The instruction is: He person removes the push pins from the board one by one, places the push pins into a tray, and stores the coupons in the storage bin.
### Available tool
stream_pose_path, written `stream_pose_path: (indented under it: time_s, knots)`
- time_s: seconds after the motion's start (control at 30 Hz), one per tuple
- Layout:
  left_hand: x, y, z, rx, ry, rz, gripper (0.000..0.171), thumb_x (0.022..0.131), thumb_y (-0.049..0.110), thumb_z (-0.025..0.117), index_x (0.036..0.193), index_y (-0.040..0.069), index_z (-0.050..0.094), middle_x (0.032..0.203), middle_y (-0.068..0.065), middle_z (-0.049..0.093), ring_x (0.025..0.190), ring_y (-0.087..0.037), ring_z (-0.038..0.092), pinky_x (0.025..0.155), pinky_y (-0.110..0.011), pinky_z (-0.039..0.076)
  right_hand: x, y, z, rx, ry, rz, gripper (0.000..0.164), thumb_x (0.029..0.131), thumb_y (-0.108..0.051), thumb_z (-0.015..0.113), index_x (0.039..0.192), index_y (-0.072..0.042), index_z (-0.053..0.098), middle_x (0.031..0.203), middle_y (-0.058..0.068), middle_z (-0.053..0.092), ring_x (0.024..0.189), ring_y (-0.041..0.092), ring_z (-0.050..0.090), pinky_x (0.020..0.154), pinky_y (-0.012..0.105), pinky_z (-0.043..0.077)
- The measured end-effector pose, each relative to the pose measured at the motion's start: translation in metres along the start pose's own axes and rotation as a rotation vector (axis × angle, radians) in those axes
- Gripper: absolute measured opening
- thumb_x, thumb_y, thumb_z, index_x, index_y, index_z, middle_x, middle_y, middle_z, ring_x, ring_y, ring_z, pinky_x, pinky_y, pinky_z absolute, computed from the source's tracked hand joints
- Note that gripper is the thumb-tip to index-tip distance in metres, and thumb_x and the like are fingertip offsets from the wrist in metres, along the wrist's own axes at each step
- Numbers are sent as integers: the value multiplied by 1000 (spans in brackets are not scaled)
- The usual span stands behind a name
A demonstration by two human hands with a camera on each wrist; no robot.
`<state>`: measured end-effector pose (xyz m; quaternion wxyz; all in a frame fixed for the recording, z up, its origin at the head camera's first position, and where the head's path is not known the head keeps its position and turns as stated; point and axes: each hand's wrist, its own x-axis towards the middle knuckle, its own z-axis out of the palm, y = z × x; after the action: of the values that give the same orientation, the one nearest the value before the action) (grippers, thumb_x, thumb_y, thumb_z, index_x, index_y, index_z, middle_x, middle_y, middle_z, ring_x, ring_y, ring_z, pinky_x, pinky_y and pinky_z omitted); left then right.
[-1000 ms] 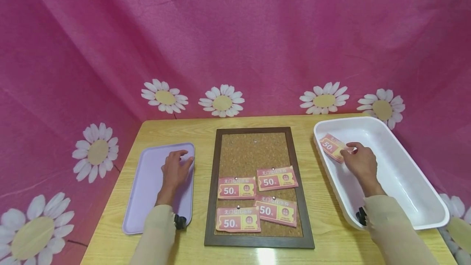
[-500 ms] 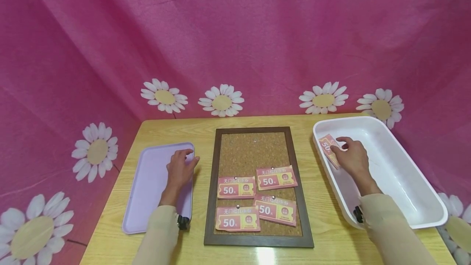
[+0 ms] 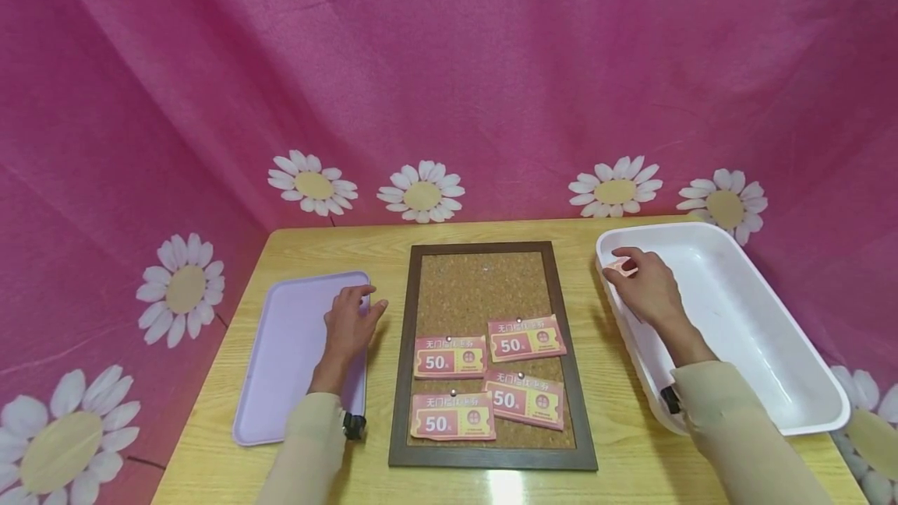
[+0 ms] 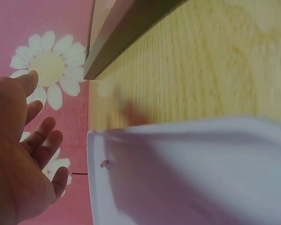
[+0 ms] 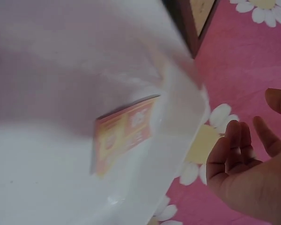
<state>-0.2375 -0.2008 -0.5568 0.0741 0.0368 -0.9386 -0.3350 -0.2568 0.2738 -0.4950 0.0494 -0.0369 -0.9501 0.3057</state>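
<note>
My right hand hovers over the near-left wall of the white basin, fingers loosely bent with nothing between them. Below it, mostly covered in the head view, lies a stack of pink and yellow coupons; the right wrist view shows it in the basin, apart from the hand. My left hand is held over the right edge of the lilac tray, thumb and fingers apart and holding nothing. One small thumbtack lies in that tray near its edge.
Between the trays lies a cork board in a dark frame. Several coupons are pinned to its lower part with round-headed tacks. A pink flowered cloth hangs behind and beside the wooden table.
My right hand has moved left and away from me, leaving the coupon stack lying in the basin, turned and mostly hidden. My left hand has drifted slightly right.
</note>
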Motion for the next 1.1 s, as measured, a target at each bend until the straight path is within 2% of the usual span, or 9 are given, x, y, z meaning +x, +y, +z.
stream_pose_path:
  time_s: [0.33, 0.53, 0.83, 1.1]
  knots:
    - [-1, 5, 4, 11, -2, 16, 43, 92, 38, 62, 125, 11, 59, 129, -14, 56, 117, -32, 51, 98, -58, 32, 0, -27, 7, 14, -3, -64, 44, 90, -27, 64, 128, -7, 56, 104, 18, 58, 92, 31, 59, 70, 39, 45]
    - [-5, 8, 8, -13, 3, 27, 42, 91, 36, 64, 124, 11, 60, 127, -13, 58, 113, -30, 54, 95, -55, 32, -1, -41, 13, 30, 0, -122, 43, 90, -28, 65, 127, -8, 57, 104, 16, 57, 92, 31, 59, 73, 42, 45]
    - [-6, 14, 15, -19, -6, 54, 42, 90, 36, 65, 125, 13, 60, 123, -12, 58, 111, -29, 54, 93, -52, 33, -6, -56, 25, 44, -17, -143, 44, 89, -29, 67, 128, -10, 56, 107, 17, 56, 93, 30, 57, 73, 42, 46]
    - [-10, 18, 21, -20, -12, 68, 43, 89, 35, 67, 125, 13, 61, 124, -12, 59, 111, -30, 54, 92, -51, 33, -12, -60, 42, 37, -50, -155, 46, 87, -29, 66, 129, -12, 56, 107, 15, 56, 94, 30, 58, 75, 42, 46]
